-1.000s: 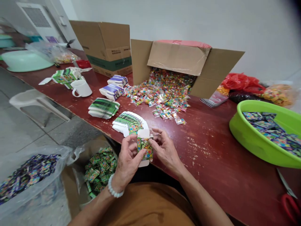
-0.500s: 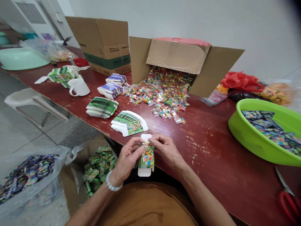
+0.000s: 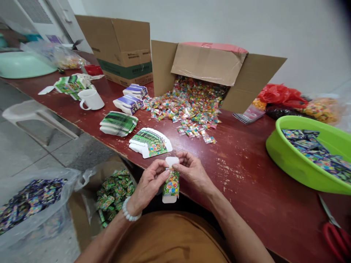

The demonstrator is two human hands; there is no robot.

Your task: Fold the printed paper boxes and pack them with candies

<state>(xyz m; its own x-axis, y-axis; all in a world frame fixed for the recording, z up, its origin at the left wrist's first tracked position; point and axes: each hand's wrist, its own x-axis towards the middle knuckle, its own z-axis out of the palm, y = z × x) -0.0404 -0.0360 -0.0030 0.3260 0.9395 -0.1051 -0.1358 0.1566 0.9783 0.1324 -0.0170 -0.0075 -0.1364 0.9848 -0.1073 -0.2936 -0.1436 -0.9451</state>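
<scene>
Between my hands, at the table's front edge, is a small green printed carton (image 3: 172,182) with white end flaps sticking out at top and bottom. My left hand (image 3: 152,180) pinches its upper left side between thumb and fingers. At the upper right, my right hand (image 3: 193,173) has its thumb and fingers closed on the carton near the top flap. Just beyond lies a fanned stack of flat green cartons (image 3: 156,148). A second green stack (image 3: 117,123) is farther left. Small wrapped candies (image 3: 189,117) spill out of an open cardboard box (image 3: 205,65).
A lime-green basin (image 3: 298,160) of dark packets stands at the right, with red-handled scissors (image 3: 333,233) in front. A white mug (image 3: 93,99) and purple cartons (image 3: 128,104) are at the left. Below the table edge are green packets (image 3: 115,195) in a box and a bag of purple packets (image 3: 35,199).
The carton has shifted slightly, its lower flap now a little higher. Both hands keep their grip on it near the top. The view has moved slightly.
</scene>
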